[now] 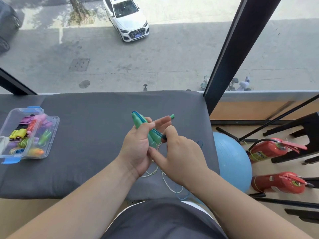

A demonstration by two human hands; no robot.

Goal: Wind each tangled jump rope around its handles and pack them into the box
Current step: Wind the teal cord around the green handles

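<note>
My left hand point(138, 145) grips two green jump rope handles point(139, 122) held together above the grey padded table point(89, 135). A blue rope runs along the handles. My right hand point(179, 152) pinches that blue rope point(159, 133) at the lower end of the handles. Loose loops of blue and pale rope point(179, 192) trail from under my hands down to the table's near edge. A clear plastic box point(51, 137) with blue latches stands at the table's left side, holding several wound colourful ropes.
A tall window fills the far side, with a black frame post point(229, 49) at the table's right corner. A blue exercise ball point(233, 163), two red fire extinguishers point(269, 150) and black stool legs point(293, 133) lie on the floor to the right.
</note>
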